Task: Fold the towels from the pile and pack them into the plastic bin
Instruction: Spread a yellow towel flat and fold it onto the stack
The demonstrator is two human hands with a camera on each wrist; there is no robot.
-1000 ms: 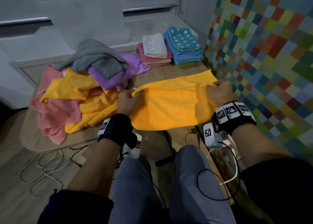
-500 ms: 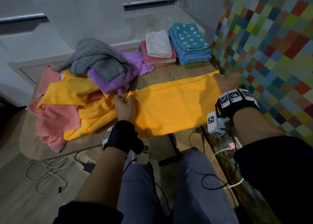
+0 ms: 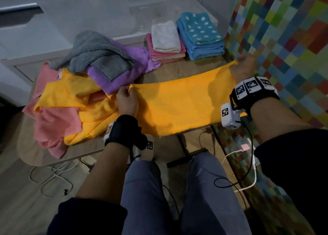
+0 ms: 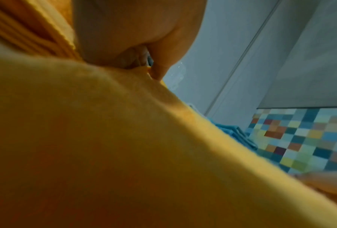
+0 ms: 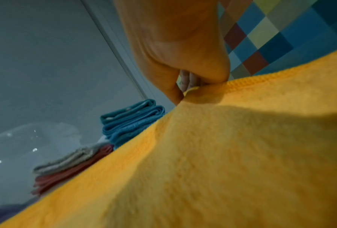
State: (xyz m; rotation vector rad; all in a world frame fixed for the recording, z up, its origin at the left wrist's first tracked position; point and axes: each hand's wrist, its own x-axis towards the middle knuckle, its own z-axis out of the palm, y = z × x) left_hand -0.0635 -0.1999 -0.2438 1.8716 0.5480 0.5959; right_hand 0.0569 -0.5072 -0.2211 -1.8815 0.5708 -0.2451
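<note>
On the worktop [image 3: 85, 151], the unfolded pile [image 3: 71, 99] lies at left. The left hand [image 3: 126, 101] pinches one corner of the orange towel [image 3: 181, 107], which is stretched taut above the worktop's front edge. The right hand [image 3: 243, 69] has its fingers [image 5: 187, 80] clamped on the opposite corner, near the blue folded stack [image 3: 200, 35].

A wooden table [image 3: 177, 71] with a rounded near-left corner carries the cloth. On its left part lies a loose pile: pink towels [image 3: 55, 121] at the left and near edge, crumpled yellow towels [image 3: 71, 92] over them, a purple towel [image 3: 127, 71] further back and a grey towel [image 3: 95, 55] on top. At the far edge stand two folded stacks just beside each other: a white towel [image 3: 165, 36] on pink folded towels [image 3: 166, 54], and blue dotted towels [image 3: 200, 34] nearer the tiled wall. A yellow towel [image 3: 181, 103] is spread across the right part, its near edge over the table's front edge.
</note>
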